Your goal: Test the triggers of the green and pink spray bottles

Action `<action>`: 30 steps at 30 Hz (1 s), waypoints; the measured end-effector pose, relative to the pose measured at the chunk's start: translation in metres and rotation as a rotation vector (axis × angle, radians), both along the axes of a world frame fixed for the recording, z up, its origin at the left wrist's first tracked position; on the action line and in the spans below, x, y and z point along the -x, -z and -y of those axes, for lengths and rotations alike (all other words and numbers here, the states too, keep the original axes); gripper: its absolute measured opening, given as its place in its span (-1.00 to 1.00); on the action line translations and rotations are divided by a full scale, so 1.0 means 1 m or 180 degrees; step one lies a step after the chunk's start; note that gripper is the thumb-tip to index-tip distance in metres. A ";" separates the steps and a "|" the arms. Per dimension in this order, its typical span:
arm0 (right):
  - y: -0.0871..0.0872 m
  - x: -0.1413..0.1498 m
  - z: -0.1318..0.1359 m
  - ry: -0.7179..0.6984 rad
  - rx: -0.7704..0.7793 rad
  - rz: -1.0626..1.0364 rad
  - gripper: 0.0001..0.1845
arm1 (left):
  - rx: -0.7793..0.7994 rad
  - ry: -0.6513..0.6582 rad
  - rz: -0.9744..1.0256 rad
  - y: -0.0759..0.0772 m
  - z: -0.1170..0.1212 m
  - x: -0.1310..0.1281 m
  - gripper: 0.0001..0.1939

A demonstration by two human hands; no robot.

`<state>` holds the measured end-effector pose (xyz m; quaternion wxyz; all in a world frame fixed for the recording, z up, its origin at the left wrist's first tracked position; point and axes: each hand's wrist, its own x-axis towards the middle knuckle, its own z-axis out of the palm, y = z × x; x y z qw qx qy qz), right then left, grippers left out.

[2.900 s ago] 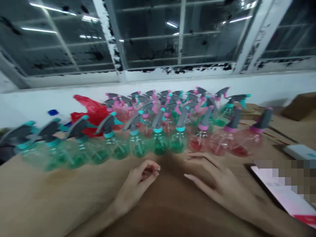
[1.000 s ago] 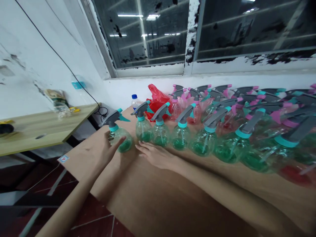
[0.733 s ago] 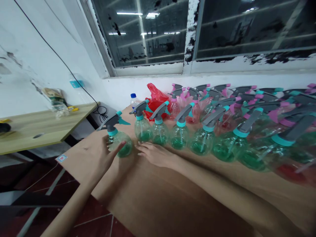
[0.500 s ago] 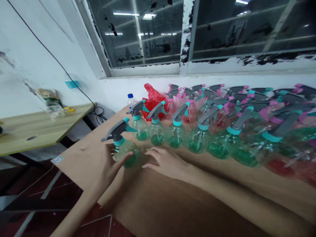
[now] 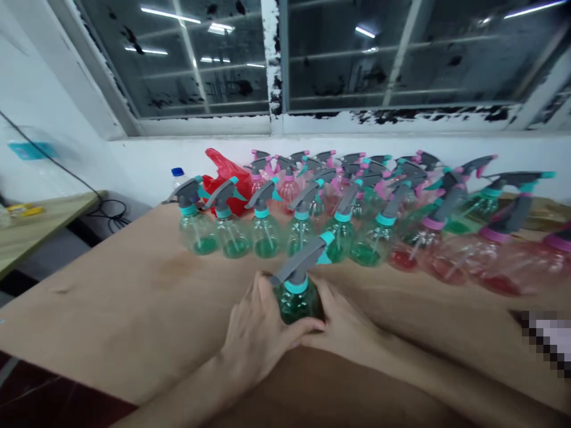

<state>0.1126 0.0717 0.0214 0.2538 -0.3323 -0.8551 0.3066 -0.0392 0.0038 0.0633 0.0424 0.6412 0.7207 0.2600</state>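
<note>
A green spray bottle (image 5: 298,298) with a grey trigger and teal collar stands upright on the brown table (image 5: 125,297), close in front of me. My left hand (image 5: 261,336) wraps its left side, thumb across the front. My right hand (image 5: 345,324) cups its right side. Both hands are closed around the bottle's round body. Behind it stands a row of green spray bottles (image 5: 267,229).
Pink spray bottles (image 5: 459,255) crowd the right and back of the table below the window. A red plastic bag (image 5: 223,175) and a blue-capped water bottle (image 5: 177,175) sit at the back left. A second wooden table (image 5: 31,220) lies to the far left.
My left hand took the leftmost green bottle from the row and brought it toward me. My right hand joined it on the bottle. The view swung back to the right.
</note>
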 end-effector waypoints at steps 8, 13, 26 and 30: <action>0.002 -0.051 -0.002 0.0177 0.0132 -0.0119 -0.02 | 0.0254 0.1253 0.0448 -0.021 -0.025 -0.024 -0.31; 0.001 -0.060 -0.006 -0.0079 0.0235 -0.0178 0.07 | 0.0302 0.2127 0.1402 -0.032 -0.048 -0.035 -0.26; 0.016 -0.072 -0.015 -0.0222 -0.0260 -0.0015 0.20 | -0.0338 0.2236 0.1418 -0.026 -0.067 -0.059 -0.65; 0.022 -0.091 -0.021 -0.0110 -0.0639 0.0463 0.19 | -0.0401 0.2140 0.1364 -0.027 -0.072 -0.057 -0.65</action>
